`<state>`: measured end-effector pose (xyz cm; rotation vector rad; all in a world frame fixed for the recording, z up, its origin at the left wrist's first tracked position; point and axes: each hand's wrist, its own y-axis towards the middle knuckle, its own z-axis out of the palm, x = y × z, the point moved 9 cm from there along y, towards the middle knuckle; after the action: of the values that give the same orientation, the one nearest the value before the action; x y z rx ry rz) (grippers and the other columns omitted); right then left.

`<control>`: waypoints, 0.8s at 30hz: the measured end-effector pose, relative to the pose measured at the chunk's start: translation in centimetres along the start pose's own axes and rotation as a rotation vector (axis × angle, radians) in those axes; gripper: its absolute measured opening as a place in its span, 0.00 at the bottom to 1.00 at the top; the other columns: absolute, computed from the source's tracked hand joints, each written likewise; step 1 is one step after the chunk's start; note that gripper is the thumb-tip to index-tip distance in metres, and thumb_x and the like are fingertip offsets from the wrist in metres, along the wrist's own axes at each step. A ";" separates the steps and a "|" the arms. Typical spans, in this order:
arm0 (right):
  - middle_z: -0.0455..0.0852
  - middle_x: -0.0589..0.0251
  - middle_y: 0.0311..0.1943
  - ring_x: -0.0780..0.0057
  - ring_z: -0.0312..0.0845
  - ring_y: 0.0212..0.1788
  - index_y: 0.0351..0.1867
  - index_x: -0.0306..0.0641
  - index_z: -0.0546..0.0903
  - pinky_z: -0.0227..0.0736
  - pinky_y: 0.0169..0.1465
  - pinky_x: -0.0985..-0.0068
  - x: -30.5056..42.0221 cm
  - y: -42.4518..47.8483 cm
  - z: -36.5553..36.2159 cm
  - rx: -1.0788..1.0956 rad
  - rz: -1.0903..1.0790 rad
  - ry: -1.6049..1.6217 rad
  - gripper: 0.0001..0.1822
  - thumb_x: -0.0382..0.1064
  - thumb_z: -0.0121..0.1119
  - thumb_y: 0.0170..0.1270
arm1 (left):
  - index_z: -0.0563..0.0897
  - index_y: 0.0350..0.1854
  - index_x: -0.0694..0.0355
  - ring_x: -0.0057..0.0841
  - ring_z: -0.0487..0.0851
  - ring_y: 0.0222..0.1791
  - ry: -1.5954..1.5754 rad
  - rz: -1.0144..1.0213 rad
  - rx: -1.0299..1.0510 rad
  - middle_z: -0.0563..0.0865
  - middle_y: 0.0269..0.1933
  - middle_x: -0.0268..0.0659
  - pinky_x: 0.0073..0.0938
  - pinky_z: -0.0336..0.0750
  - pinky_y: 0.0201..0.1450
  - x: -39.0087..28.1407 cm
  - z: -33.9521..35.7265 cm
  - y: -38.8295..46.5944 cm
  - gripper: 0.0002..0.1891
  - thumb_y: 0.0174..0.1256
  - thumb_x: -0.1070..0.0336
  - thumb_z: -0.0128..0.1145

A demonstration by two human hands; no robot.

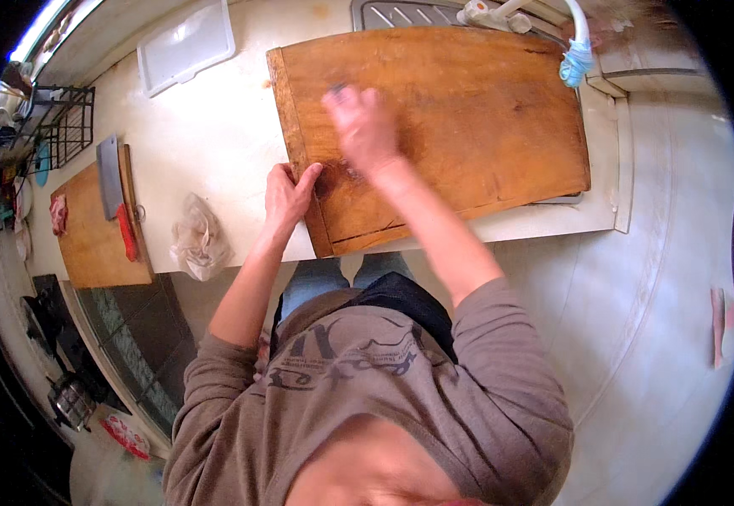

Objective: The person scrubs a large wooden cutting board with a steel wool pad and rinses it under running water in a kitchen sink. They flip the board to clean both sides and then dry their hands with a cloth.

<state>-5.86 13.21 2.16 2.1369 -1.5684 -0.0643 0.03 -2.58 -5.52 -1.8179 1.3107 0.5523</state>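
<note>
A large wooden board (468, 120), wet-looking and worn, lies across a metal sink (405, 14) and hides most of it. At the board's left edge, my left hand (289, 193) grips the end strip, its thumb on top and its other fingers partly hidden. My right hand (367, 126) is blurred over the board's left half, fingers pointing away from me. A small dark object (338, 90) shows at its fingertips, mostly covered by the hand and too blurred to name.
A faucet with a blue-wrapped spout (576, 63) overhangs the board's far right corner. On the white counter (215, 133) are a translucent plastic lid (186, 47), a crumpled plastic bag (200, 240) and a smaller cutting board (88, 243) bearing a cleaver (110, 177) and raw meat (59, 214).
</note>
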 end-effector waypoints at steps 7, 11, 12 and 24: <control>0.79 0.50 0.40 0.50 0.71 0.46 0.43 0.40 0.77 0.68 0.49 0.60 -23.7 -1.0 -5.2 -0.013 0.422 -0.319 0.15 0.46 0.46 0.67 | 0.77 0.31 0.77 0.39 0.81 0.29 0.011 0.054 -0.017 0.82 0.27 0.52 0.35 0.74 0.33 -0.3 0.5 0.7 0.29 0.52 0.47 0.65; 0.77 0.47 0.28 0.52 0.74 0.34 0.28 0.34 0.76 0.69 0.37 0.60 -14.1 1.2 -0.7 -0.141 0.552 0.424 0.12 0.42 0.49 0.63 | 0.77 0.31 0.77 0.39 0.81 0.29 -0.015 0.052 0.027 0.82 0.28 0.53 0.35 0.74 0.34 -0.7 0.7 0.9 0.29 0.53 0.47 0.64; 0.77 0.50 0.27 0.51 0.74 0.31 0.26 0.36 0.75 0.69 0.32 0.59 -5.7 3.0 -1.6 -0.204 0.246 0.251 0.11 0.40 0.50 0.62 | 0.77 0.32 0.77 0.38 0.81 0.30 0.007 0.037 0.021 0.82 0.28 0.53 0.35 0.74 0.34 -0.8 0.4 0.8 0.29 0.53 0.47 0.64; 0.78 0.48 0.47 0.52 0.72 0.51 0.48 0.36 0.76 0.69 0.50 0.60 -35.1 -3.3 -8.3 -0.019 0.774 -0.218 0.20 0.45 0.56 0.57 | 0.78 0.36 0.75 0.35 0.82 0.32 0.041 0.017 0.051 0.84 0.31 0.50 0.32 0.74 0.37 -2.0 0.3 0.7 0.27 0.54 0.48 0.63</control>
<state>-12.27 48.76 -0.37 1.4103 -2.3989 -0.0526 -1.31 -1.31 -4.51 -1.7863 1.3570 0.4894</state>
